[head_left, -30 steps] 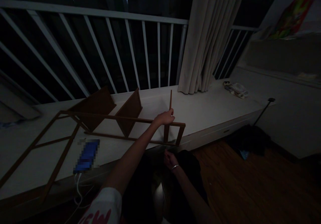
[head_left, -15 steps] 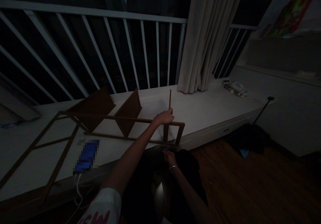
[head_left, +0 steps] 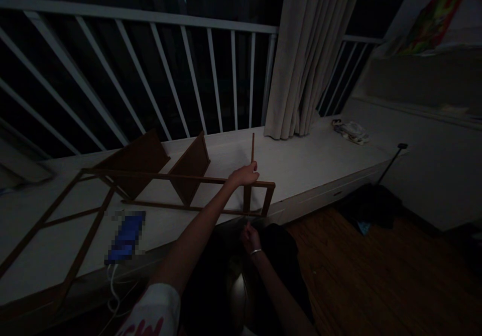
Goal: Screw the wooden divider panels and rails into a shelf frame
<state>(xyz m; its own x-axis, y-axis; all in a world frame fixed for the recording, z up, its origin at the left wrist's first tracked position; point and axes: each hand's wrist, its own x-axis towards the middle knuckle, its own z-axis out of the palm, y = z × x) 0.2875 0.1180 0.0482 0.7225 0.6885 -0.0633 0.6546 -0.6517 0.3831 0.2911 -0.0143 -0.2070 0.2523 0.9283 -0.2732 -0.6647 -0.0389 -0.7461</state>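
A brown wooden shelf frame (head_left: 211, 179) lies on its side on the white window ledge, with two broad panels (head_left: 190, 168) standing up from it. My left hand (head_left: 245, 174) is closed around a narrow upright wooden board (head_left: 252, 147) near the frame's right end, beside the upper rail. Below the lower rail, my right hand (head_left: 251, 238) is pinched, fingertips pointing up toward the board's lower end. Something thin shows at those fingertips, too small and dark to name.
A blurred blue object (head_left: 126, 238) with a white cable (head_left: 113, 296) lies by the ledge's front edge. White railing (head_left: 211, 23) and a curtain (head_left: 301, 60) stand behind. A cloth item (head_left: 352, 131) rests farther right; dark fabric (head_left: 371, 205) lies on the wooden floor.
My right hand has risen slightly toward the lower rail, its fingertips now nearer the board's end. My left hand keeps its hold. The whole view has shifted a little.
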